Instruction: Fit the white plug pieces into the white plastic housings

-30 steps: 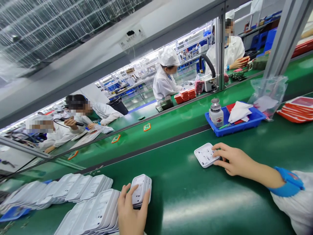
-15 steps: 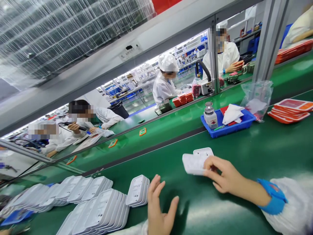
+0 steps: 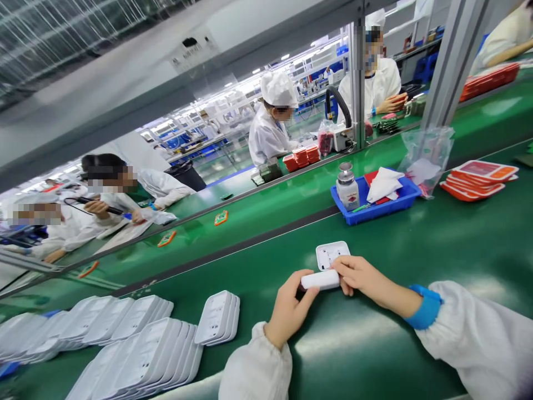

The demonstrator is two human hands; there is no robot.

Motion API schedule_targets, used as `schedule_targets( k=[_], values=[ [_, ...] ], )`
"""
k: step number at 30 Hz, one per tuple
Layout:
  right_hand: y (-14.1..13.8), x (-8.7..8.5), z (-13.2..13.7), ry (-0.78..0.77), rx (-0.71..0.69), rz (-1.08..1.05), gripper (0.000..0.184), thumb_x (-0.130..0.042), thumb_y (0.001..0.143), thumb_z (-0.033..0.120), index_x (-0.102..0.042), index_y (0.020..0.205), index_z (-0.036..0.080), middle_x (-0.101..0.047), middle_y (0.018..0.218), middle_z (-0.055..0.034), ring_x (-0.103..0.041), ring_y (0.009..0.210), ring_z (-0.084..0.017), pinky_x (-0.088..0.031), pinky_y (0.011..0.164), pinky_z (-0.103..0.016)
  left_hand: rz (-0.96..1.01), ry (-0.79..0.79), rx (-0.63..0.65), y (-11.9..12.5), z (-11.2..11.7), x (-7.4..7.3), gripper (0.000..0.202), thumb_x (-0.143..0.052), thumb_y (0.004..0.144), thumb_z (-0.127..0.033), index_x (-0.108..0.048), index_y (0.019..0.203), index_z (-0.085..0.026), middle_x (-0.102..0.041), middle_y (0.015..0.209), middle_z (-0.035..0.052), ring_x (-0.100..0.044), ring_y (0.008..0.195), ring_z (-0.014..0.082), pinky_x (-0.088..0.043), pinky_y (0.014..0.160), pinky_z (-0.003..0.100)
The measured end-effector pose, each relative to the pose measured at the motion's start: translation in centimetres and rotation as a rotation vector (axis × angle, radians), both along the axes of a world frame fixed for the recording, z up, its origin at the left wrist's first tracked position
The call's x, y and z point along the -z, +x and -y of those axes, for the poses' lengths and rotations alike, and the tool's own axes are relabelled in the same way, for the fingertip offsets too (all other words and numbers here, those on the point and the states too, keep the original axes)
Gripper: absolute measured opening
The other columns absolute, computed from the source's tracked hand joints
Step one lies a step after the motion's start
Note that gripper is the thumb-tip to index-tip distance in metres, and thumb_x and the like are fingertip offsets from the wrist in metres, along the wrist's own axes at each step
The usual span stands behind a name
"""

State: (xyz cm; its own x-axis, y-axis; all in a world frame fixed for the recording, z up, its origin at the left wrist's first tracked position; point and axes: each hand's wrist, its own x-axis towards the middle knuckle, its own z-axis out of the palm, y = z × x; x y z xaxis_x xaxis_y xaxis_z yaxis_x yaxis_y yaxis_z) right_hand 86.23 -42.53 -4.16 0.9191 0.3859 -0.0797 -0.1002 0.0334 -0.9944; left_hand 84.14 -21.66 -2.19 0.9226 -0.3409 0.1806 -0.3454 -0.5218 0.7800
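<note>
Between both hands, above the green bench, is a white plastic casing [image 3: 320, 280], its narrow side edge turned toward me. My left hand [image 3: 291, 305] grips its left end, thumb in front and fingers behind. At the right end my right hand [image 3: 362, 278] holds it with closed fingers. Just behind lies a second white casing [image 3: 328, 253] with small dark holes, partly covered by the right hand. To the left, a short stack of white casings [image 3: 216, 319] stands apart from larger leaning rows of white casings [image 3: 154, 355].
A blue tray [image 3: 377, 208] carries a bottle [image 3: 347, 186], white wipes and a red piece. Right of it are a clear plastic bag [image 3: 428, 155] and stacked orange-red panels [image 3: 478, 178]. Orange-edged circuit boards [image 3: 221, 217] lie on the belt [image 3: 266, 197] beyond. Co-workers sit opposite.
My left hand has moved up and right from open air onto the casing. The casing, in my right hand, has been tipped edge-on and lowered slightly. The view has shifted.
</note>
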Motion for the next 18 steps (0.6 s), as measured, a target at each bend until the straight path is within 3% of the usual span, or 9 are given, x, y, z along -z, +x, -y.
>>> schedule_targets(
  k=[5,11,15,18],
  values=[
    [0.4,0.4,0.1,-0.017,-0.009,-0.002,0.039,-0.053,0.085,0.052,-0.058,0.083,0.014,-0.052,0.051,0.0004,-0.048,0.047,-0.013,-0.036,0.046,-0.021,-0.015,0.027,0.063,0.1,-0.2,-0.4,0.025,-0.052,0.09,-0.035,-0.058,0.108,-0.019,-0.063,0.102,0.0073,-0.058,0.09,0.0194,-0.046,0.081,0.032],
    [0.3,0.3,-0.2,0.013,-0.033,0.015,0.044,-0.054,0.084,0.058,-0.056,0.084,0.014,-0.049,0.054,0.0013,-0.045,0.047,-0.012,-0.033,0.045,-0.02,0.012,0.033,0.064,-0.3,-0.7,-0.4,0.024,-0.053,0.089,-0.033,-0.058,0.107,-0.019,-0.063,0.104,0.0092,-0.059,0.094,0.0215,-0.046,0.083,0.034],
    [-0.3,0.0,-0.4,0.042,-0.048,0.029,0.043,-0.053,0.085,0.059,-0.052,0.084,0.016,-0.042,0.053,0.005,-0.036,0.041,-0.009,-0.026,0.04,-0.018,-0.007,0.032,0.059,-0.3,-0.8,-0.4,0.023,-0.052,0.09,-0.034,-0.058,0.106,-0.018,-0.063,0.104,0.0093,-0.058,0.094,0.0215,-0.046,0.084,0.034],
    [-1.1,-0.4,-0.4,0.014,-0.081,0.095,0.035,-0.055,0.088,0.052,-0.053,0.089,0.017,-0.038,0.055,0.0066,-0.031,0.037,-0.008,-0.023,0.036,-0.018,-0.025,0.027,0.049,-0.4,-0.8,-0.5,0.023,-0.052,0.09,-0.033,-0.058,0.106,-0.019,-0.063,0.103,0.0083,-0.058,0.093,0.0208,-0.045,0.083,0.033]
  ],
)
